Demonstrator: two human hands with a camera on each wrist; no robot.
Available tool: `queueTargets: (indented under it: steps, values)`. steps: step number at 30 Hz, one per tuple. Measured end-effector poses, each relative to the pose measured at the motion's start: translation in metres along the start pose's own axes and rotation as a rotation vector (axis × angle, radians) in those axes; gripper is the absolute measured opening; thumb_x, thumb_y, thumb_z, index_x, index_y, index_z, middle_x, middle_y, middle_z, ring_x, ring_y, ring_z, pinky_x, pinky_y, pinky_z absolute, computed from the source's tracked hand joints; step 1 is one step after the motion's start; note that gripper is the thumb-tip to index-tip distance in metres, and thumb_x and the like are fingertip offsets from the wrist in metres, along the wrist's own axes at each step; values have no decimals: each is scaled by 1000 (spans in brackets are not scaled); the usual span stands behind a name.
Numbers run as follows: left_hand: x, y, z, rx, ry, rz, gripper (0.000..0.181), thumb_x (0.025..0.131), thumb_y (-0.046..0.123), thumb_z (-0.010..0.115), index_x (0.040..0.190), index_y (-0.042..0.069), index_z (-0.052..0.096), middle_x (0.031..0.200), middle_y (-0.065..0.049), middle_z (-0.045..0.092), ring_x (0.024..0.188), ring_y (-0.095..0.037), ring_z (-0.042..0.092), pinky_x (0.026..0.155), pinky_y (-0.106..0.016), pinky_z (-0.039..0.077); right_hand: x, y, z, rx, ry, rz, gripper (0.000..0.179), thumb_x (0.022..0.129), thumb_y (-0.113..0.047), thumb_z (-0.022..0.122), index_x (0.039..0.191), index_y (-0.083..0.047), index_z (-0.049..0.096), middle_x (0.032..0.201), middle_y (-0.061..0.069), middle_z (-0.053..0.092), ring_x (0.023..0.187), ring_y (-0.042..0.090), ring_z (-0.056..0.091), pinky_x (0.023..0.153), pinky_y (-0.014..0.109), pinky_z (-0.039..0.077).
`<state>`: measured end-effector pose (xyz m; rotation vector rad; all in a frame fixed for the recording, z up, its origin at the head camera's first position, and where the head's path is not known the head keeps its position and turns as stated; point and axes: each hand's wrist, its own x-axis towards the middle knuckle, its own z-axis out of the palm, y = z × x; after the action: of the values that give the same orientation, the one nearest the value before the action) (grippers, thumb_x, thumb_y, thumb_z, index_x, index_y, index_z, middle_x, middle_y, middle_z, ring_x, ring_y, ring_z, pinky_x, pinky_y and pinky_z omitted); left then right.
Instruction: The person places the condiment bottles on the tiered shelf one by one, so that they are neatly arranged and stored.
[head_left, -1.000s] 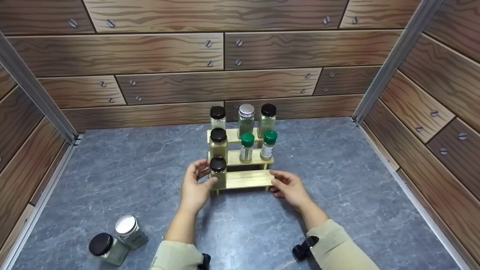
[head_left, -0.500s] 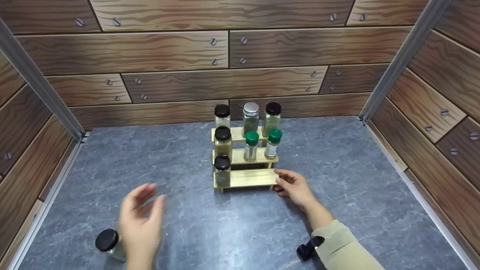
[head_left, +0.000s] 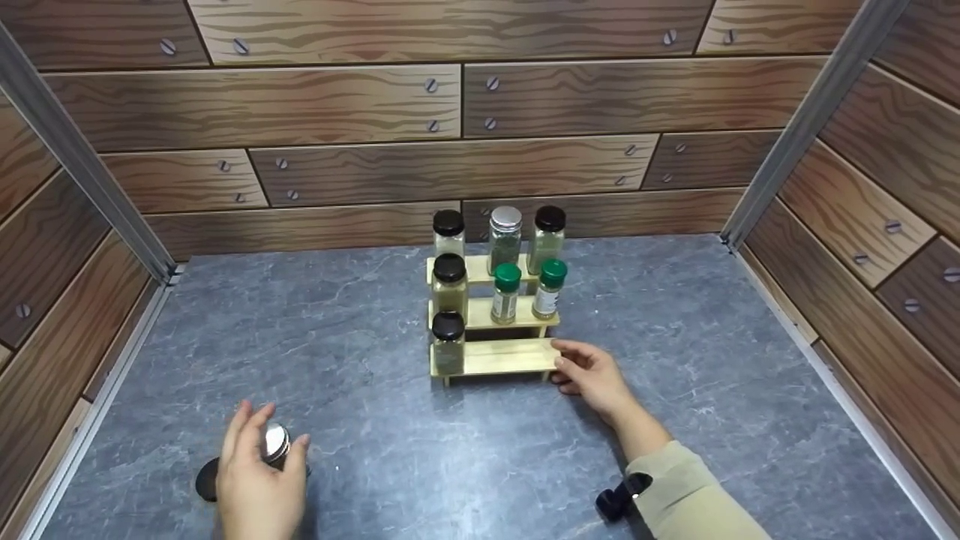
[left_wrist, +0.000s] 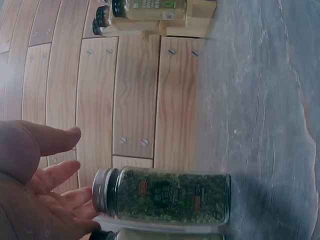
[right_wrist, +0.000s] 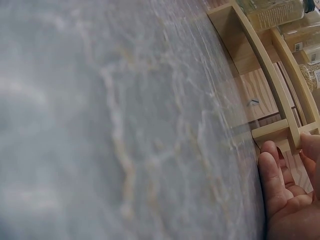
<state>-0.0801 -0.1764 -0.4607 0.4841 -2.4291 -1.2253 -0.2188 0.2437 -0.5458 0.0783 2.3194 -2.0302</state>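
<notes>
My left hand (head_left: 259, 484) reaches down over a spice jar with a silver lid (head_left: 277, 441), thumb and fingers spread to either side of the lid. In the left wrist view this glass jar (left_wrist: 172, 197) is full of green flakes and stands upright on the table, fingertips right by its lid. Beside it, partly hidden by the hand, is a jar with a black lid (head_left: 207, 480). My right hand (head_left: 596, 381) pinches the right end of the lowest step of a wooden three-step spice rack (head_left: 510, 357), thumb above and fingers below.
A black-lidded jar (head_left: 448, 351) stands at the left of the lowest step. The middle step bears another black-lidded jar (head_left: 450, 289) and two green-capped bottles (head_left: 505, 296). Three jars line the top step, near the wood-patterned back wall (head_left: 337, 176).
My left hand has let go of the rack's left side and moved left and toward me, to the silver-lidded jar. The right hand keeps its hold on the rack.
</notes>
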Motion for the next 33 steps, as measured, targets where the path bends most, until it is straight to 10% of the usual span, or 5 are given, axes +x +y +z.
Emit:
queueTargets:
  steps: [13, 21, 33]
  values:
    - [-1, -14, 22, -62, 18, -44, 71, 85, -7, 80, 149, -6, 51, 151, -31, 52, 141, -50, 48, 118, -59, 36, 2, 3, -1, -4, 10, -3, 39, 103, -1, 65, 140, 10, 60, 122, 19, 72, 81, 17, 71, 65, 27, 62]
    - [0, -31, 42, -311, -111, -125, 73, 81, -13, 81, 146, -11, 50, 146, -35, 54, 138, -44, 53, 97, -2, 40, -1, 2, 0, 5, -9, -10, 40, 104, -2, 65, 141, 11, 58, 114, 15, 73, 81, 17, 70, 65, 27, 62]
    - [-6, -8, 64, -420, -112, -137, 71, 71, -17, 85, 136, -13, 59, 133, -33, 64, 129, -42, 60, 97, -10, 47, 3, 2, 1, -6, 12, -3, 38, 103, -1, 65, 139, 9, 61, 122, 18, 72, 82, 17, 71, 65, 27, 62]
